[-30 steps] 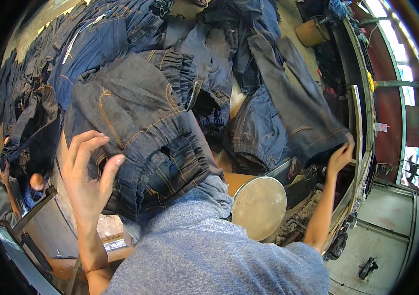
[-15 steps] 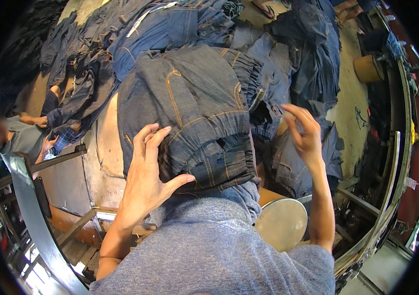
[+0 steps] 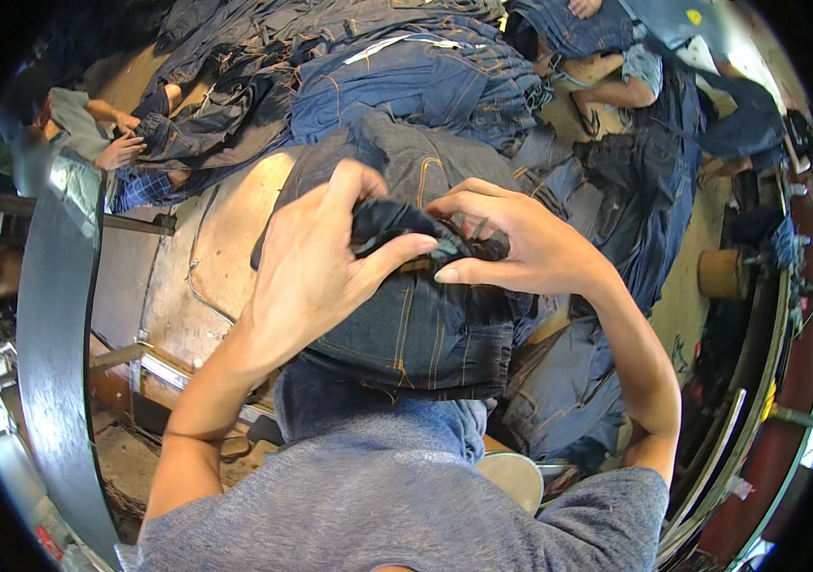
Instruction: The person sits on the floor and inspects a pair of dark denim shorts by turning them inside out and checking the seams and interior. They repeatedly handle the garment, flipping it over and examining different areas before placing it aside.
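Dark denim trousers [image 3: 397, 329] with orange seam stitching lie bunched over my lap. My left hand [image 3: 316, 253] grips a raised fold of them, its thumb pointing right along the edge. From the other side my right hand [image 3: 525, 243] pinches the same fold, fingers curled over the top and thumb below. The two thumb tips almost meet at the bunched dark cloth. What lies inside the fold is hidden by my fingers.
A large heap of blue and dark denim [image 3: 416, 86] spreads ahead. A person [image 3: 87, 124] handles dark denim at far left. Others sit at top right. A dark curved board [image 3: 58, 334] stands left, a round stool [image 3: 513, 480] near my right side, and a brown cylindrical container [image 3: 723, 275] right.
Both hands, open before, have come together and closed on a fold of the denim, lifting it. My view has shifted, so more of the heap and the people at top right show.
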`<state>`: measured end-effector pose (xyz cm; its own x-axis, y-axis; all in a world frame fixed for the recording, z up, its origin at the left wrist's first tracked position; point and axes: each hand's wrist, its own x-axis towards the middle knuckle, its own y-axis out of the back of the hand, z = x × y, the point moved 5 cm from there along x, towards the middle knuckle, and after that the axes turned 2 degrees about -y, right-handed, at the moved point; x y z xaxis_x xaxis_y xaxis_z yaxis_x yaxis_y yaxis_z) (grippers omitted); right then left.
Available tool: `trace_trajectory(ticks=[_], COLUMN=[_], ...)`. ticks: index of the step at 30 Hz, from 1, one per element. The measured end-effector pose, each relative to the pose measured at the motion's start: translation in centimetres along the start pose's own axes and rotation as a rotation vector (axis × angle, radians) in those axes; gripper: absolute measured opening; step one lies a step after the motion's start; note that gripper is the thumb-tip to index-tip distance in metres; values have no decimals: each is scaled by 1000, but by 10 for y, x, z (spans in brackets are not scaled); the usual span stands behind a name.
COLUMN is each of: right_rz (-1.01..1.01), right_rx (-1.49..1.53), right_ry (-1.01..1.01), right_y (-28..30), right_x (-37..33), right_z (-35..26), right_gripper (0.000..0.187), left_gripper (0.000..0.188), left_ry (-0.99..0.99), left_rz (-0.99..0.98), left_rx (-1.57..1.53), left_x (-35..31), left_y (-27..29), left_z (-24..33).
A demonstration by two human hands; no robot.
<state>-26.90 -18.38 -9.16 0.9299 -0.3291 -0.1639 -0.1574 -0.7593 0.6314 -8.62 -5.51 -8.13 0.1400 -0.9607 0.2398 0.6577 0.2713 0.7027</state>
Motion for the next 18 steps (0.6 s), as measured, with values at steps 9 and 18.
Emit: trace_trajectory(ticks=[9,18], right_rz=[198,207], right_rx=[131,157], right_ry=[-117,-136], right_y=[42,53], right_x=[9,7], right_z=[27,55], right_gripper=[29,33], left_gripper=[85,75], left_ry=[-392,-477], left_rz=[31,-4], left_rx=[285,524], left_x=[27,32], left_y=[-9,-39], left_z=[20,27])
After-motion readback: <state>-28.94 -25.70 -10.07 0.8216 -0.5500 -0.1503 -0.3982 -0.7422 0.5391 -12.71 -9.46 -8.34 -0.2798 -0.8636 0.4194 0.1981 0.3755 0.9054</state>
